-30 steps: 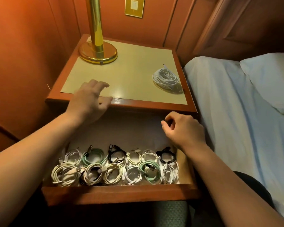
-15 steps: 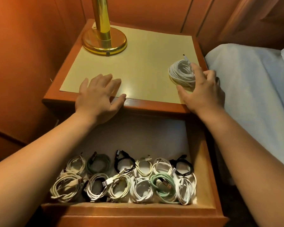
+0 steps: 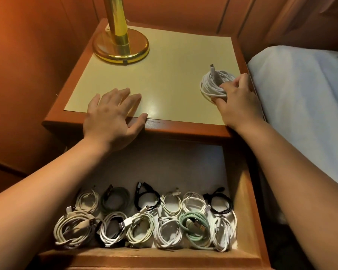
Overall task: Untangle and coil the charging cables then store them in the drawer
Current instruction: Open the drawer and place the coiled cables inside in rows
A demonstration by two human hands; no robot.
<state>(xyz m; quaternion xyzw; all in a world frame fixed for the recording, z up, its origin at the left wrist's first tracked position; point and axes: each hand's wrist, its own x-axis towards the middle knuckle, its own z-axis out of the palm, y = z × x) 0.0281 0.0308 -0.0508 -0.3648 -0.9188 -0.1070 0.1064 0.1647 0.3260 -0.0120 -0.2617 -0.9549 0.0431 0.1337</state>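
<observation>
Leftmost, the left hand (image 3: 110,115) lies flat on the front edge of the nightstand (image 3: 174,125), fingers straight and spread on the pale top, thumb along the wooden rim, holding nothing. Behind it, at the back left of the top, stands the brass lamp base (image 3: 121,47). Below, the drawer (image 3: 246,221) is pulled out, and coiled cables (image 3: 144,221) lie in two rows along its front: white, cream, green and black ones, side by side and touching. Further right, a white coil (image 3: 213,83) sits near the top's right edge, one plug sticking up from it. The right hand (image 3: 236,100) grips this coil, fingers curled over its near side, thumb underneath. Rightmost is a bed (image 3: 304,106) with white sheets.
</observation>
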